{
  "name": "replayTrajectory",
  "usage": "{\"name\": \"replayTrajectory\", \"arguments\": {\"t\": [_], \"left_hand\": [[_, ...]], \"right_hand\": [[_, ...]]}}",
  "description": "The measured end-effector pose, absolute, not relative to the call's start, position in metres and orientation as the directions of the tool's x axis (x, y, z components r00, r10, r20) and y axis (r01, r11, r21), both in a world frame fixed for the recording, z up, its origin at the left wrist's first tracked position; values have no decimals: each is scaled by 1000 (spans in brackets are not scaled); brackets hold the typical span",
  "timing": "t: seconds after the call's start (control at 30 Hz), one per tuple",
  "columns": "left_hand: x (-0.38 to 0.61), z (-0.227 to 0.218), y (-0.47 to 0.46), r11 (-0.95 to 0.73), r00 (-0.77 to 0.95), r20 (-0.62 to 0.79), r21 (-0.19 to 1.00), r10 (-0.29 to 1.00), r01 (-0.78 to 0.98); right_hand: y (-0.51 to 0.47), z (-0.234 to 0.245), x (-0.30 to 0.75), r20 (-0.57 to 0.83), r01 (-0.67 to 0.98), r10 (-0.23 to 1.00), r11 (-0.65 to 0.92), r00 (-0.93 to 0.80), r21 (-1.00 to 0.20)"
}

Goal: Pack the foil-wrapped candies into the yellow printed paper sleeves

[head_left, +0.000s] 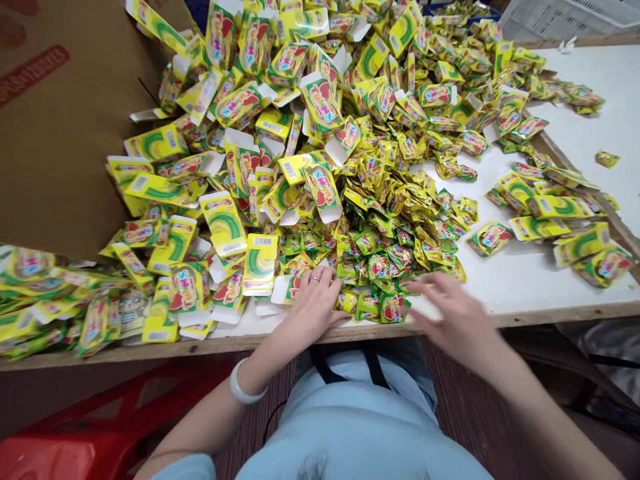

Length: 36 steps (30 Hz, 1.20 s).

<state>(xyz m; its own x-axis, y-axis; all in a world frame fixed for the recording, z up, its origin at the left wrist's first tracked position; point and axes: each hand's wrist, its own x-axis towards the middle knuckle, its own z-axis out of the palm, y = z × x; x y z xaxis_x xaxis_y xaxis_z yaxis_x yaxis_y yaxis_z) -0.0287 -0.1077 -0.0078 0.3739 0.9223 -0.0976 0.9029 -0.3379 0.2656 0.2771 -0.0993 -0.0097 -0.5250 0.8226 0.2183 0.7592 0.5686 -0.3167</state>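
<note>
My left hand (316, 298), with a ring on one finger, rests at the table's front edge. Its fingers are bent and the thumb stands apart, touching small candy packets (347, 301). Partly under it lies a small candy box (287, 290) with a white flap. My right hand (450, 308) is slightly blurred, fingers apart, just right of a green candy packet (393, 307); nothing shows in it. Ahead of both hands spreads a heap of loose green and yellow packets (385, 227). A yellow candy box (261, 263) with a barcode lies left of my left hand.
A large cardboard carton (65, 133) stands at the left. Many yellow boxes (240, 107) pile up behind the packets. More flat boxes (557, 207) lie right, by a wooden strip (565, 157). A white crate (570, 20) is at the back; a red stool (100, 427) stands below.
</note>
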Motion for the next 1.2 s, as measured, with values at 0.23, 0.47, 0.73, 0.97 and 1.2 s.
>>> {"name": "replayTrajectory", "arguments": {"t": [0.23, 0.47, 0.73, 0.97, 1.2], "left_hand": [[-34, -17, -114, -407, 431, -10, 310, 902, 859], [-35, -17, -118, -281, 220, 179, 706, 959, 650], [-20, -19, -135, -77, 133, 36, 946, 990, 315], [-13, -12, -155, -67, 176, 5, 934, 984, 352], [-59, -23, -162, -69, -59, 213, 545, 975, 836]], "right_hand": [[-84, -8, 176, -55, 732, 734, 662, -676, -165], [-83, -15, 216, 128, 420, 869, 353, -478, -836], [-90, -24, 190, 26, 193, 897, 122, -441, -974], [-95, -20, 187, -244, -32, 716, -349, -654, -937], [-101, -25, 183, -314, 56, 688, -370, -655, -927]]}}
